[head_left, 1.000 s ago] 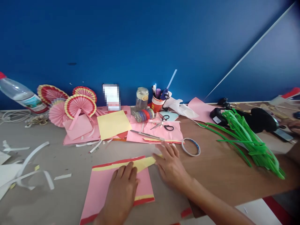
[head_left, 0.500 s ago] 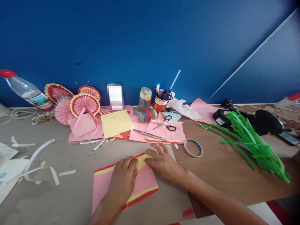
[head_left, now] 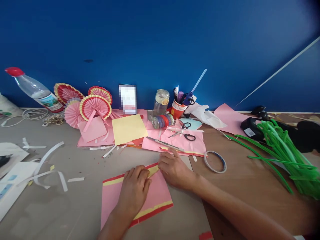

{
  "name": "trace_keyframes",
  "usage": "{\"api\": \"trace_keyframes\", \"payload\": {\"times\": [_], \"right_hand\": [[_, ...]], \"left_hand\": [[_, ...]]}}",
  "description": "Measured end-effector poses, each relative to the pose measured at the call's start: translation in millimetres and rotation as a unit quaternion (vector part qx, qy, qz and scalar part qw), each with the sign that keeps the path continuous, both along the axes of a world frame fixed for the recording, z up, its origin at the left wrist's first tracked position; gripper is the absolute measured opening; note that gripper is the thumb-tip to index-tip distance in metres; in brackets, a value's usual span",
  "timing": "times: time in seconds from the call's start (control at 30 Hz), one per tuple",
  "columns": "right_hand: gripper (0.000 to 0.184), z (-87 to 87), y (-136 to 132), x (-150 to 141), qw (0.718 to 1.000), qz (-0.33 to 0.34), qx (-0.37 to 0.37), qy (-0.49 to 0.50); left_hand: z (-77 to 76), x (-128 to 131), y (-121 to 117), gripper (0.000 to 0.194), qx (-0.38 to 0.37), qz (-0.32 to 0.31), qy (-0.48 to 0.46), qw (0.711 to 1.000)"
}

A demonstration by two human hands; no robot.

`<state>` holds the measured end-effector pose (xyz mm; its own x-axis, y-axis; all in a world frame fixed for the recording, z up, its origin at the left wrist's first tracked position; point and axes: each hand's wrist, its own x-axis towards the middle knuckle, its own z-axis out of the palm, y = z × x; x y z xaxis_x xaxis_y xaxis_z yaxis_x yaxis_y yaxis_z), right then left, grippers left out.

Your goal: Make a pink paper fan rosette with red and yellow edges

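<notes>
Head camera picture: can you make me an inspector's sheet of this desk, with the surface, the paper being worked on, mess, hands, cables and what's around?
Surface: grey tabletop, brown surface at right.
Job's things: pink paper sheet with red and yellow bands along two opposite edges, lying on the grey tabletop.
Clutter: loose white paper strips, black-handled metal scissors, bundle of fuzzy green stems.
Hands: left hand on the sheet, right hand at its far right corner; exact grip unclear.
Cables: thin white cable, loosely coiled, far left.
Surroundings: plain blue wall behind.
</notes>
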<state>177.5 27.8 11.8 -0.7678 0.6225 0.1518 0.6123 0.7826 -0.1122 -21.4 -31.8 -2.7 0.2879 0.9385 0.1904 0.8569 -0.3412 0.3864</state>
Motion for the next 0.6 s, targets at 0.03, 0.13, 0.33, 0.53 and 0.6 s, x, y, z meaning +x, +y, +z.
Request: {"api": "trace_keyframes", "payload": {"times": [0.03,0.13,0.33,0.53,0.6], "right_hand": [[0.014,1.2,1.1,-1.8,1.0,-0.004,0.002,-0.007],[0.016,3.4,3.7,-5.2,1.0,-0.008,0.005,-0.011],[0.012,0.7,8.4,-4.5,0.998,-0.008,-0.029,0.054],[0.015,-4.3,11.6,-9.9,0.997,-0.038,-0.037,0.053],[0.016,-5.9,12.4,-12.0,0.998,-0.041,-0.034,0.045]], "left_hand": [[-0.8,0.1,1.2,0.013,0.005,0.003,-0.003,1.0],[-1.4,1.1,5.5,0.019,0.02,0.016,-0.012,1.0],[1.3,3.1,13.2,0.021,0.01,0.037,-0.001,0.999],[0.3,4.0,18.9,0.02,-0.01,0.062,-0.002,0.998],[-0.4,4.1,19.6,0.02,-0.008,0.07,-0.012,0.997]]}}
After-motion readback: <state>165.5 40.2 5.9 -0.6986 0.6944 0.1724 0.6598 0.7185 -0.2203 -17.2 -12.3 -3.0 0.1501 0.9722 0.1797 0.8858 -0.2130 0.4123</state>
